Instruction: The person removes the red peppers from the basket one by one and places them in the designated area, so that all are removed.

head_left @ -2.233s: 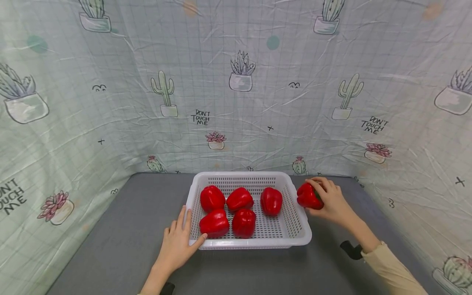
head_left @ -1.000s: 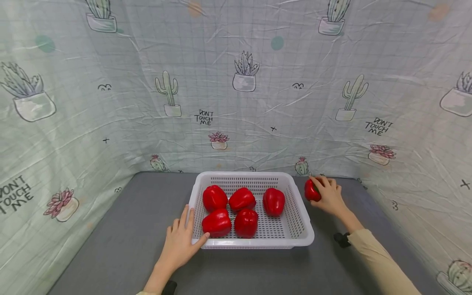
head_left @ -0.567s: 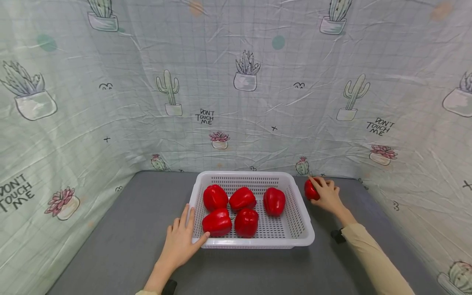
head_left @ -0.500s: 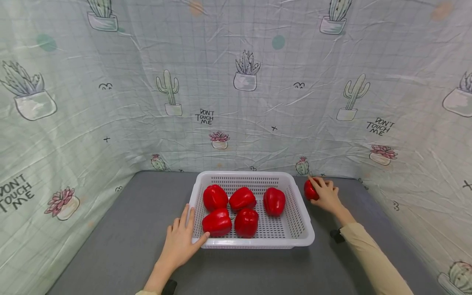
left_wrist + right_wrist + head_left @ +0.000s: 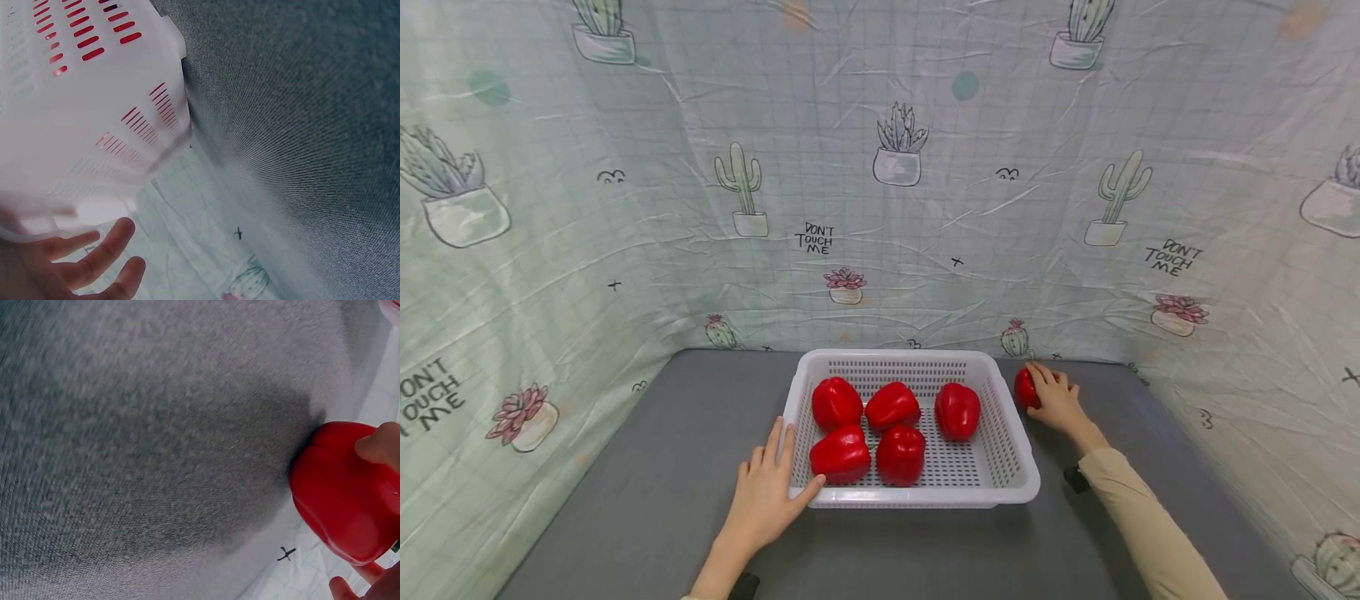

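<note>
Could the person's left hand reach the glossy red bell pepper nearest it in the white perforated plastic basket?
Probably yes: the left hand is at the near left corner of the basket, whose top is open, and nothing covers that pepper.

Plain beige sleeves are worn, with a small black fitting at each wrist, its exact form indistinct.

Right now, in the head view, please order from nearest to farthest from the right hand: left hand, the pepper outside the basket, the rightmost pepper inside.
1. Outside pepper: in the right hand, right of the basket.
2. Rightmost inside pepper: basket's right half.
3. Left hand: at the basket's left front corner.
</note>
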Action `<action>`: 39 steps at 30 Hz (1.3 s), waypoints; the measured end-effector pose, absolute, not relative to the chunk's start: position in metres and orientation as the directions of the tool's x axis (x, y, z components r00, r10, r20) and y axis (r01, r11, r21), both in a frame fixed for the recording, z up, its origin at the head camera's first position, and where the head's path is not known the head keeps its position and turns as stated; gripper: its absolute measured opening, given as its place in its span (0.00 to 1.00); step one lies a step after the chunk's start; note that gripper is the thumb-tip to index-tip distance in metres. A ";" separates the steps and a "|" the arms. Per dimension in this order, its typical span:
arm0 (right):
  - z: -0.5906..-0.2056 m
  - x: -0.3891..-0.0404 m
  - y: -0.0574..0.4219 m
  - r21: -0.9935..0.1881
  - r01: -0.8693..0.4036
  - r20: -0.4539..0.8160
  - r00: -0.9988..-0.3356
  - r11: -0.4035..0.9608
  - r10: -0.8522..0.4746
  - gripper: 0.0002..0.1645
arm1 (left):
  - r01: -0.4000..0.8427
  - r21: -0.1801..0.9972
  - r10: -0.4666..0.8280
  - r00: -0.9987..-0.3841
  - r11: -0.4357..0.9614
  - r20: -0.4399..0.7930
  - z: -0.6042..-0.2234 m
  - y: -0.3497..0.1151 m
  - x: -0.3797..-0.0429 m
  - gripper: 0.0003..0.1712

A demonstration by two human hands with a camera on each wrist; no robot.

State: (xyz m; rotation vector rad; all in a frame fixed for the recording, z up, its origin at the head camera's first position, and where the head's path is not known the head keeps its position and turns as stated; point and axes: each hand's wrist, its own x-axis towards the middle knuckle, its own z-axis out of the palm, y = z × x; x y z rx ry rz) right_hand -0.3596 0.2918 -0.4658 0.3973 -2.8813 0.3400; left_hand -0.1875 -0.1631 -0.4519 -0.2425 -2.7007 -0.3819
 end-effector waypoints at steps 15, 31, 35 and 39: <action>-0.471 -0.367 0.298 -0.210 -0.277 0.220 -0.948 0.937 -0.231 0.50 | 0.221 0.232 0.108 -0.902 0.947 0.418 -0.452 -0.164 -0.187 0.47; -0.469 -0.364 0.301 -0.260 -0.231 0.192 -0.964 0.937 -0.184 0.50 | 0.218 0.239 0.104 -0.905 0.946 0.413 -0.452 -0.164 -0.187 0.48; -0.469 -0.364 0.302 -0.259 -0.217 0.188 -0.967 0.941 -0.171 0.49 | 0.219 0.241 0.105 -0.905 0.946 0.413 -0.453 -0.164 -0.187 0.48; -0.471 -0.363 0.303 -0.255 -0.210 0.200 -0.966 0.944 -0.161 0.48 | 0.219 0.242 0.104 -0.905 0.945 0.413 -0.453 -0.164 -0.187 0.48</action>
